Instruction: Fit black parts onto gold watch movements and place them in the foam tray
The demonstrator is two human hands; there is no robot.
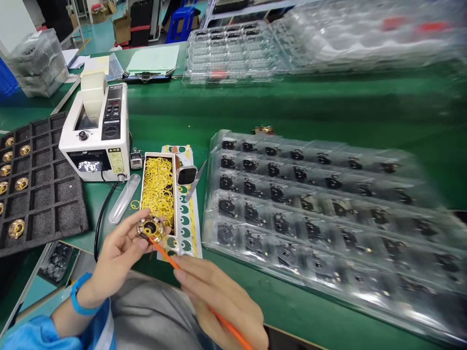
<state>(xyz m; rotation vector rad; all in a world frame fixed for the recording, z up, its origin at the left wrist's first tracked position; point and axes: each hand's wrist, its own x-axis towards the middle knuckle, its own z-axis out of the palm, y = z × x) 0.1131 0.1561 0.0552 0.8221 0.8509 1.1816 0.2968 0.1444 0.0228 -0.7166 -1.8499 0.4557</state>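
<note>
My left hand (pixel 118 248), with a blue band on its wrist, grips a round gold part with a dark centre (pixel 151 227) between thumb and fingers. A thin orange stick-like tool (pixel 169 257) is in my right hand (pixel 219 291), its end touching or very near the gold part's lower edge; the exact kind of tool is unclear. Just beyond the part stands an open white box (pixel 176 223) full of thin yellow rings (pixel 158 184). A single yellow ring (pixel 134 204) lies left of the box. Beside the box is a sheet with green and yellow die-cut shapes (pixel 185 233).
A white tape dispenser (pixel 69 131) and a black foam tray (pixel 71 209) with gold parts stand left. A clear plastic tube (pixel 124 199) lies near the cable. Clear trays of black parts (pixel 251 211) cover the right. More clear trays (pixel 233 53) and a clipboard (pixel 148 76) sit at the back.
</note>
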